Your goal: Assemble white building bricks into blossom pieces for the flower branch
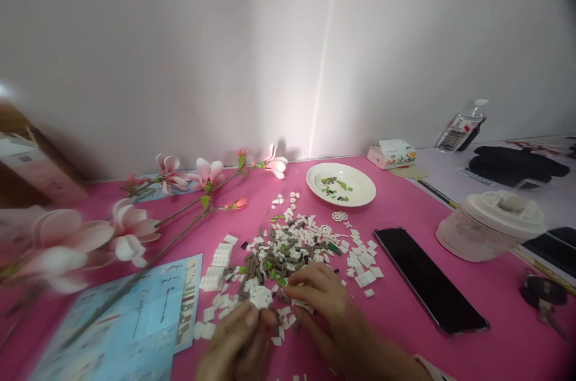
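white round brick piece (261, 297) just above pink bench (450, 357), pinched by left hand (234, 345) fingers. right hand (317, 309) just beside it, fingers curled over loose white and brown bricks (288, 255), grip unclear. farther off: white plate (360, 189) holding green bits, black phone (429, 279), artificial magnolia stems (189, 207), blue instruction sheet (121, 321).
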The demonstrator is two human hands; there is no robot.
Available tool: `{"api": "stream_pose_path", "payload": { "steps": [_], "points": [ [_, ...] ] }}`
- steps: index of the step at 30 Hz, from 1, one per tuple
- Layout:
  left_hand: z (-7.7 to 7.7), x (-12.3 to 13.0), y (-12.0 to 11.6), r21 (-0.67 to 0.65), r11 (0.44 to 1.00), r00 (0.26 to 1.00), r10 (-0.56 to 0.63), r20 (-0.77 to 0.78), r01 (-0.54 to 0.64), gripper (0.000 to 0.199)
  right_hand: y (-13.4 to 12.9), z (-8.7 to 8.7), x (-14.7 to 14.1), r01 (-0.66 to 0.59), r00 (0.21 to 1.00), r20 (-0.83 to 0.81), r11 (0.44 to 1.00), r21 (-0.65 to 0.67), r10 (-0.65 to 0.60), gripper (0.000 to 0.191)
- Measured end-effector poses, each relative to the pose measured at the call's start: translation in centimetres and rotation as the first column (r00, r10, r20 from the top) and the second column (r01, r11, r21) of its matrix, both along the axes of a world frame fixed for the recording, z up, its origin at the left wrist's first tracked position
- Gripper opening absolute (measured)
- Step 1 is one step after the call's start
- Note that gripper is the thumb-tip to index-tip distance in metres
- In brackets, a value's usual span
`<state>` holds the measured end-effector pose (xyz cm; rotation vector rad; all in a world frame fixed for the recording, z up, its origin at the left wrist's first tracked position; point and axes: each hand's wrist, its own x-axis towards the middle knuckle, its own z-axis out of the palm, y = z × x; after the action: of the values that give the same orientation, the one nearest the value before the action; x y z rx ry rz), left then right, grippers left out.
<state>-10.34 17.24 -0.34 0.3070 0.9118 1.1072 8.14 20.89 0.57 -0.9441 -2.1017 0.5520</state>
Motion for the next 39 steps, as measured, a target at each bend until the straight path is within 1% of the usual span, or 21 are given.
{"api": "stream_pose_path", "payload": {
  "steps": [2,5,7,10,15,19,24,28,33,36,39],
  "points": [
    [0.0,-0.2,0.4,-0.017,0.999,0.999,-0.028,0.020,0.029,0.040,0.0,0.0,-0.1,0.012,0.989,0.148,1.000,0.017,-0.014,0.036],
    [-0.3,-0.6,0.8,-0.040,0.999,0.997,-0.018,0.074,0.021,0.038,-0.2,-0.1,-0.2,0.017,0.928,0.373,1.000,-0.020,-0.008,0.053],
    [-0.6,-0.8,1.0,-0.031,1.000,0.994,-0.001,0.109,0.005,0.037,-0.2,-0.2,-0.2,0.032,0.882,0.471,0.999,-0.033,-0.013,0.057],
    [-1.1,-0.9,1.2,-0.006,1.000,0.984,-0.028,0.173,0.029,0.037,-0.1,-0.5,0.0,0.070,0.836,0.547,0.997,-0.018,-0.048,0.056],
    [-1.5,-1.1,1.3,0.013,1.000,0.972,-0.030,0.235,0.027,0.035,0.4,-1.6,0.2,0.132,0.824,0.549,0.990,0.058,-0.142,0.050],
    [-1.2,-1.2,1.2,0.023,0.999,0.968,-0.051,0.244,0.047,0.034,0.9,-2.2,0.4,0.206,0.802,0.563,0.977,0.053,-0.200,0.052],
    [-1.0,-1.0,1.2,-0.004,1.000,0.975,-0.022,0.220,0.024,0.035,0.8,-2.0,0.4,0.189,0.804,0.578,0.982,-0.032,-0.136,0.054],
    [-0.9,-1.0,1.2,-0.032,0.999,0.974,-0.006,0.225,0.013,0.035,0.5,-1.8,0.3,0.138,0.826,0.556,0.989,-0.047,-0.089,0.052],
    [-0.5,-0.9,1.1,-0.081,0.997,0.974,0.002,0.227,0.017,0.035,0.1,-0.8,0.3,0.111,0.826,0.561,0.991,-0.081,-0.047,0.054],
    [-0.4,-0.8,1.1,-0.104,0.995,0.975,0.016,0.220,0.008,0.033,0.0,-0.3,0.2,0.102,0.837,0.544,0.993,-0.060,-0.053,0.051],
    [-0.5,-0.8,1.2,-0.079,0.997,0.978,0.009,0.207,0.008,0.033,0.0,-0.5,0.2,0.094,0.868,0.492,0.995,-0.024,-0.070,0.045]
  ]
}}
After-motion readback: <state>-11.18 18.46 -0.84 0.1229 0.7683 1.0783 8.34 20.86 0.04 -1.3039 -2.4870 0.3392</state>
